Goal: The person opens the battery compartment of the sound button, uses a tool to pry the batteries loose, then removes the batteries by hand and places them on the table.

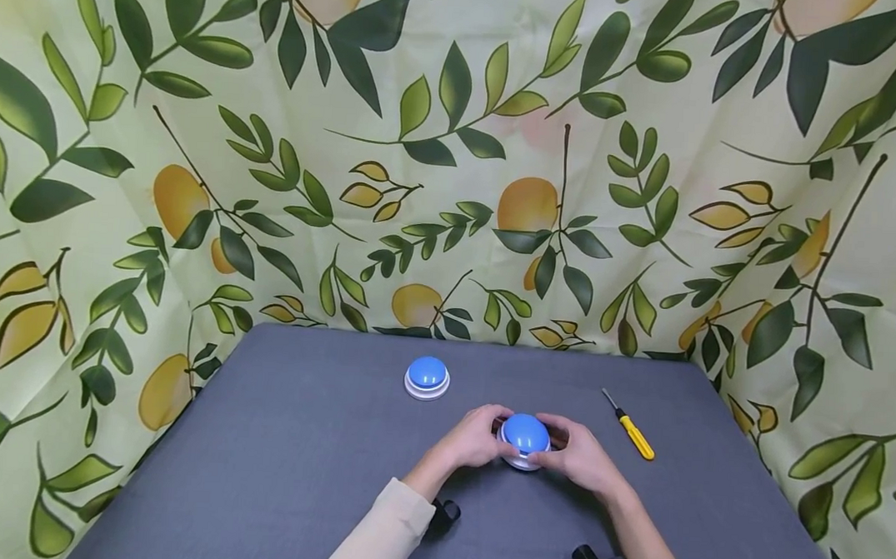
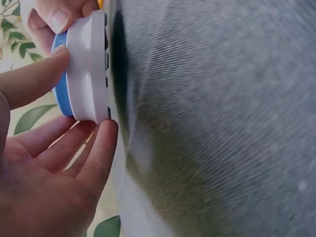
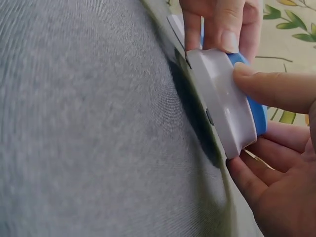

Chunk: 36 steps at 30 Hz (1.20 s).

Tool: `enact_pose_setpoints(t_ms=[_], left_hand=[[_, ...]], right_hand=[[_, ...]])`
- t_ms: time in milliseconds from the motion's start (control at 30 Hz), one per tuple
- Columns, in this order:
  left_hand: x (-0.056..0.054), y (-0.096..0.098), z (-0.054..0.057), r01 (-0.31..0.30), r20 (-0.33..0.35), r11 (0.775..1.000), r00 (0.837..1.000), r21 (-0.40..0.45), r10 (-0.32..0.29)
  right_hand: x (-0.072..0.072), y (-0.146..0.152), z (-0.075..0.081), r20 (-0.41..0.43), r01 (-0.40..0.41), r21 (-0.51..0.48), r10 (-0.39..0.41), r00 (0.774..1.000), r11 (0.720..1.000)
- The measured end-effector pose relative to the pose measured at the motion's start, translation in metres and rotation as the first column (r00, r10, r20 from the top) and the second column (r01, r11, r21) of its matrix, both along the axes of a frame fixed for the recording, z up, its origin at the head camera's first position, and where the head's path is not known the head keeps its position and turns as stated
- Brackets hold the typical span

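Observation:
Both hands hold one push button with a blue dome and a white round base point(image 1: 525, 433), right of the table's middle. My left hand point(image 1: 474, 439) grips its left side, the thumb near the dome's edge and the other fingers along the base point(image 2: 89, 69). On the opposite side my right hand point(image 1: 577, 457) holds it the same way, with fingertips at the base's lower rim point(image 3: 222, 98). Dark shadow shows between the underside and the table in both wrist views, so the button looks slightly raised. Small dark feet show under the base.
A second blue-domed button point(image 1: 426, 377) stands farther back and to the left on the grey cloth-covered table point(image 1: 298, 440). To the right lies a screwdriver with a yellow handle point(image 1: 638, 438). Leaf-patterned fabric point(image 1: 450, 229) hangs behind the table and along its sides.

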State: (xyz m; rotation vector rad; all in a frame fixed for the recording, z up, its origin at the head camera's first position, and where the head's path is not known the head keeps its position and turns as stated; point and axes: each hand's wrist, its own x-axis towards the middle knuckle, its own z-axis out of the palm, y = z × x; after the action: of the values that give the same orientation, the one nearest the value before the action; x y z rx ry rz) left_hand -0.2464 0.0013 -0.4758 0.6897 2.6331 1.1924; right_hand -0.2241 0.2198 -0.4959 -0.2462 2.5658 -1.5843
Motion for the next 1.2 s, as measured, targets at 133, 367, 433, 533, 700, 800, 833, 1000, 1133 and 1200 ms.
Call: enact_pose_setpoints(t_ms=[133,367,433,533,700,800,833,1000,1133,1200], left_hand=[[0.000,-0.005,0.003,-0.004,0.006,1.000,1.000,0.030,0.004],[0.001,-0.017,0.010,0.005,0.031,0.994,0.999,0.107,-0.009],[0.003,-0.021,0.013,0.003,0.030,0.993,1.000,0.117,-0.006],[0.005,-0.026,0.019,-0.001,0.026,0.991,1.000,0.137,-0.002],[0.012,-0.035,0.025,-0.019,0.032,0.987,0.999,0.157,0.014],[0.014,-0.040,0.028,-0.020,0.021,0.985,1.000,0.174,0.017],[0.015,-0.042,0.029,-0.020,0.018,0.984,1.000,0.177,0.017],[0.017,-0.051,0.033,-0.015,0.011,0.980,1.000,0.197,0.013],[0.019,-0.058,0.036,-0.013,0.013,0.979,1.000,0.203,0.010],[0.020,-0.062,0.038,-0.006,0.012,0.979,1.000,0.203,0.004]], right_hand=[[0.001,-0.004,0.004,-0.020,0.011,-0.006,-0.011,1.000,1.000],[0.003,-0.009,0.013,-0.079,-0.002,0.006,0.003,0.997,1.000],[0.003,-0.011,0.017,-0.099,-0.009,0.006,0.009,0.995,1.000],[0.005,-0.014,0.023,-0.116,-0.023,-0.008,0.022,0.993,1.000],[0.007,-0.021,0.031,-0.124,-0.050,-0.038,0.045,0.991,0.998],[0.008,-0.026,0.035,-0.133,-0.060,-0.046,0.054,0.990,0.997],[0.009,-0.027,0.036,-0.136,-0.063,-0.047,0.056,0.989,0.997],[0.008,-0.034,0.040,-0.140,-0.088,-0.066,0.078,0.987,0.994],[0.008,-0.038,0.043,-0.149,-0.103,-0.067,0.092,0.985,0.992],[0.008,-0.041,0.045,-0.154,-0.106,-0.064,0.095,0.984,0.992]])
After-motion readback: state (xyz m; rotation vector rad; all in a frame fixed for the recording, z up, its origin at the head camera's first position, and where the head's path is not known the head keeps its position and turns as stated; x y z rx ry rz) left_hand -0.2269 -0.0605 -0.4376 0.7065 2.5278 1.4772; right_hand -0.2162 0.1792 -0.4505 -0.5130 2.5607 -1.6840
